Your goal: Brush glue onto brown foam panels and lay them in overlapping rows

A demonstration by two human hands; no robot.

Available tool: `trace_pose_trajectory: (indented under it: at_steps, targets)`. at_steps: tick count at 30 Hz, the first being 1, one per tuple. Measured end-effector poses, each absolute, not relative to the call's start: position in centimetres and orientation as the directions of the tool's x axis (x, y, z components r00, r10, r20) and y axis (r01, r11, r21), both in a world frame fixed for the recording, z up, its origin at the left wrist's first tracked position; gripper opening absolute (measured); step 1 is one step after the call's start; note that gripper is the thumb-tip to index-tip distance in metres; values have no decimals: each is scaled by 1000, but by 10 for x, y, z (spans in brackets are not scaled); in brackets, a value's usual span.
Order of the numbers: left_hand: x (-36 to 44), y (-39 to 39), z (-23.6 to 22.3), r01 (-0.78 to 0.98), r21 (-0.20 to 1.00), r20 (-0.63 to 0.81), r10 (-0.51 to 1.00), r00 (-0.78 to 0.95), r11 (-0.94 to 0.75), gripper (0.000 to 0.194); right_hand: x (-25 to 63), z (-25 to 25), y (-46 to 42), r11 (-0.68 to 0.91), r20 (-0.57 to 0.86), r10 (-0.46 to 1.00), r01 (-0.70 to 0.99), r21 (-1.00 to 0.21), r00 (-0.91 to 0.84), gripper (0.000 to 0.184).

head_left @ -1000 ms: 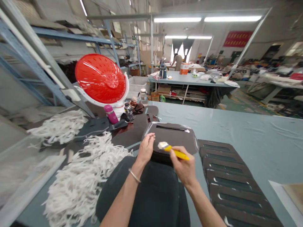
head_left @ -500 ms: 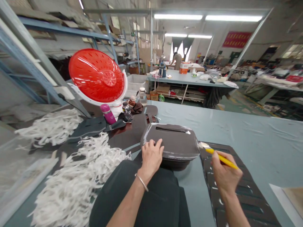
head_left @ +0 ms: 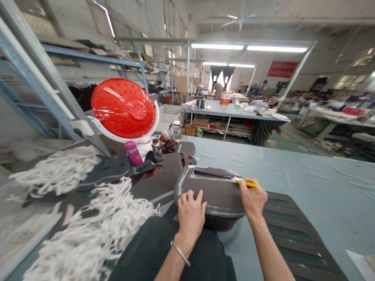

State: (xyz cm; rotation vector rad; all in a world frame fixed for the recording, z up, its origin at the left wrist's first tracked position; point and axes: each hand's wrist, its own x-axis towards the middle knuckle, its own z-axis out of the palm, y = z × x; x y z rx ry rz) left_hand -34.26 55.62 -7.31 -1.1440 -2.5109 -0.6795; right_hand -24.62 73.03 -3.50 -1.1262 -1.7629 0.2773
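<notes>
A: Where's the dark rounded piece [head_left: 221,197]?
B: In front of the person, above the desk [head_left: 293,168], slotted face up. A darker body shows beneath its near edge; shade hides how the two join.

A: And the slot [head_left: 212,175]?
B: Along the far side. White smears run around the piece's rim and beside the slot.

A: What about the left hand [head_left: 191,212]?
B: Its grip is released: fingers spread on the near left part of the piece, covering some of the edge.

A: The right hand [head_left: 253,197]?
B: Its grip is clenched around a brush [head_left: 247,184]. Only part of the yellow handle shows; the whitish tip is at the slot's right end, too small to tell how firmly it presses. That hand also hides the piece's right edge.

A: Further out?
B: Overlapping slotted pieces [head_left: 300,218] lie to the right, partly behind the right forearm and cut off below. White strips [head_left: 117,230] heap on the left, too tangled to separate. A distant person [head_left: 217,90] is tiny, details unclear.
</notes>
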Motion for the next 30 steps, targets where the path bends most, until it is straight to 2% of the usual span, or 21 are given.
trace_pose_trajectory:
  at_steps: [2,4,6,8,10,12,14,16,18,20,21,23,27,30]
  targets:
    - [-342,557,-73,768,287,452,625,-636,573,36,-265,-28,721,615,638,756,489,-618,-145,27]
    - [-342,557,-73,769,286,457,624,-634,572,36,-300,-26,703,725,641,688,298,-620,-339,27]
    - [-343,556,-74,769,289,460,621,-634,571,35,-329,-30,692,766,617,608,163,-622,-499,26]
    - [-344,555,-75,766,293,461,618,-637,572,36,-335,-37,699,756,580,613,185,-628,-536,25]
    - [-346,554,-76,764,298,463,613,-640,572,37,-315,-42,720,701,553,708,343,-626,-439,25]
    - [-347,554,-77,769,302,464,617,-635,563,37,-288,-39,744,579,546,802,537,-614,-241,25]
    - [-347,555,-77,775,299,462,626,-628,556,37,-273,-32,758,474,562,825,625,-621,-68,24]
    - [-347,555,-76,777,290,460,631,-625,559,37,-283,-24,758,508,572,818,550,-662,-67,23]
    - [-346,556,-77,775,283,461,629,-627,565,37,-308,-20,752,583,539,811,385,-715,-228,24]
    - [-346,555,-78,774,284,464,625,-628,566,37,-328,-20,752,540,422,822,284,-792,-383,24]
    - [-346,554,-79,773,287,465,623,-629,566,37,-330,-22,757,481,351,843,282,-830,-407,24]
    - [-346,554,-79,771,294,465,620,-632,565,37,-313,-26,778,369,262,908,329,-870,-327,24]
    - [-344,560,-74,748,330,436,610,-662,576,36,-228,-38,822,293,311,950,455,-841,-35,26]
    - [-334,581,-68,762,437,390,663,-639,478,27,-181,-51,819,308,294,951,422,-852,-101,31]
